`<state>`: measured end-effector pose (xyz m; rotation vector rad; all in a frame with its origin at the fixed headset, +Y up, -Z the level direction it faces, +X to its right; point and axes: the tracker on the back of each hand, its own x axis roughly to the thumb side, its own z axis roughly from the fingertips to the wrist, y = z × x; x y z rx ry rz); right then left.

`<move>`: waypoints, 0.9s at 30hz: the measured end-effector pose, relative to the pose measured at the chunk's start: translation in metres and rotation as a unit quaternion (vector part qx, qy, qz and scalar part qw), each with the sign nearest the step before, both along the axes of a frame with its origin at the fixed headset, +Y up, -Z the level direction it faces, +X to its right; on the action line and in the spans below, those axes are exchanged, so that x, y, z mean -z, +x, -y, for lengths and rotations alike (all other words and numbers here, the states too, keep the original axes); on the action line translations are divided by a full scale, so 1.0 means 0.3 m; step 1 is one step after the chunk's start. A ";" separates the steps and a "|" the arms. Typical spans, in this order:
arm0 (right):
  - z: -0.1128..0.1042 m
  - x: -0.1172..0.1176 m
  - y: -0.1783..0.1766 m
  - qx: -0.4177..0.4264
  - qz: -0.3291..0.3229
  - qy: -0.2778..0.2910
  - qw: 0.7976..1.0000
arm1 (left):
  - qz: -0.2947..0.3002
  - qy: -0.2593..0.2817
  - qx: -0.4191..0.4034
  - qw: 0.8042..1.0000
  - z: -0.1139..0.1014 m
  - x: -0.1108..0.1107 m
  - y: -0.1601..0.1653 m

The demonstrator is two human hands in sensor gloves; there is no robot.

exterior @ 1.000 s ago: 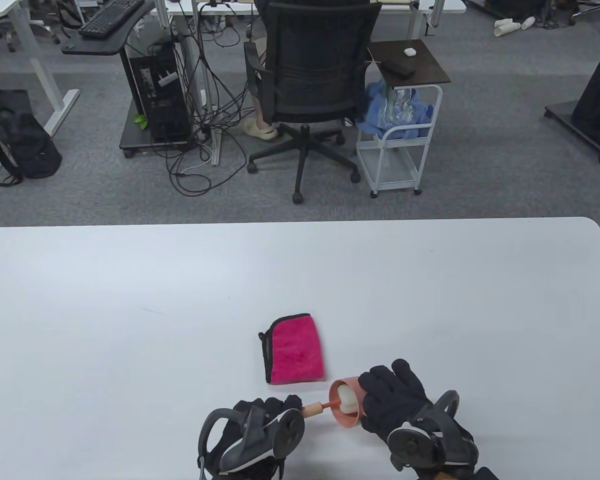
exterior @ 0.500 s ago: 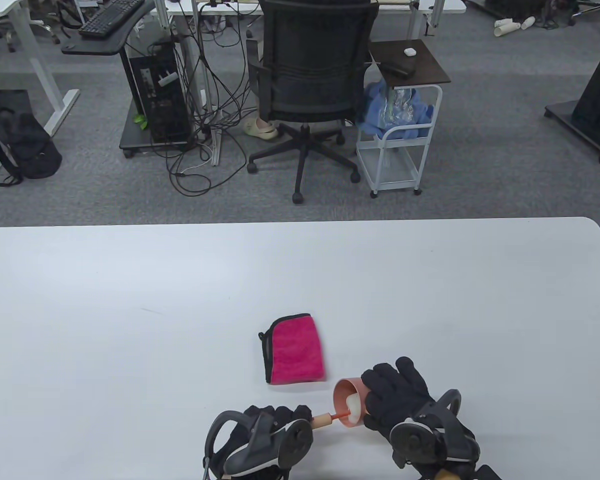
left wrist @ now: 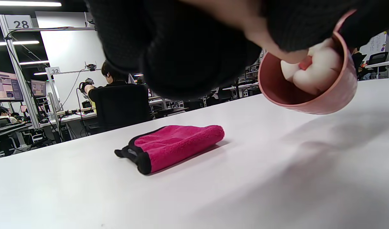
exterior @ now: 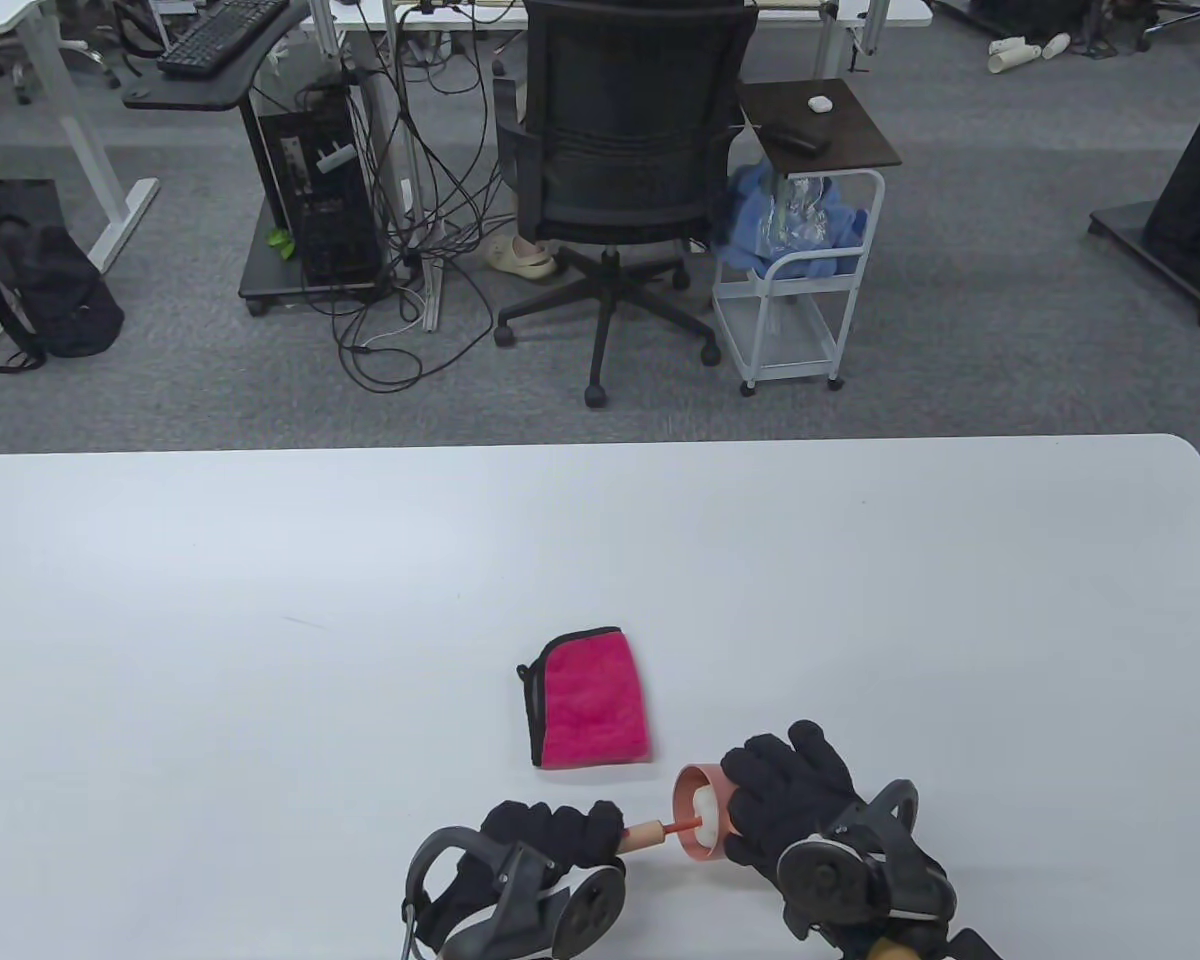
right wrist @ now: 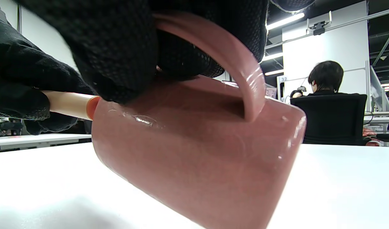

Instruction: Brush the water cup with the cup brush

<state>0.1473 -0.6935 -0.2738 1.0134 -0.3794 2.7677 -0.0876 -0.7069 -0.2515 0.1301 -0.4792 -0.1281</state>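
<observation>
My right hand (exterior: 790,790) grips a pink cup (exterior: 702,812) by its handle and holds it tilted on its side just above the table, mouth toward my left hand. The cup fills the right wrist view (right wrist: 194,152). My left hand (exterior: 550,835) grips the wooden handle of the cup brush (exterior: 642,836). The brush's white sponge head (exterior: 708,800) sits inside the cup, also seen in the left wrist view (left wrist: 315,68). The orange stem runs from the handle into the cup's mouth.
A folded magenta cloth (exterior: 590,712) with black trim lies on the white table (exterior: 360,620) just behind the hands, also in the left wrist view (left wrist: 175,144). An office chair (exterior: 620,180) and a small cart (exterior: 810,230) stand beyond the far edge.
The brush head has gone deeper into the cup. Both hands and the cup shifted slightly right, and the left hand turned so its fingers show more.
</observation>
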 end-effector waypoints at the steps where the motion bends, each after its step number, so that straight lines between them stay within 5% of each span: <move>1: -0.003 -0.001 0.000 -0.001 0.000 0.004 1.000 | -0.002 0.003 -0.005 1.000 -0.002 0.002 -0.004; 27: -0.015 -0.015 0.008 0.005 -0.009 0.030 1.000 | -0.038 -0.095 -0.031 0.994 0.035 0.046 -0.021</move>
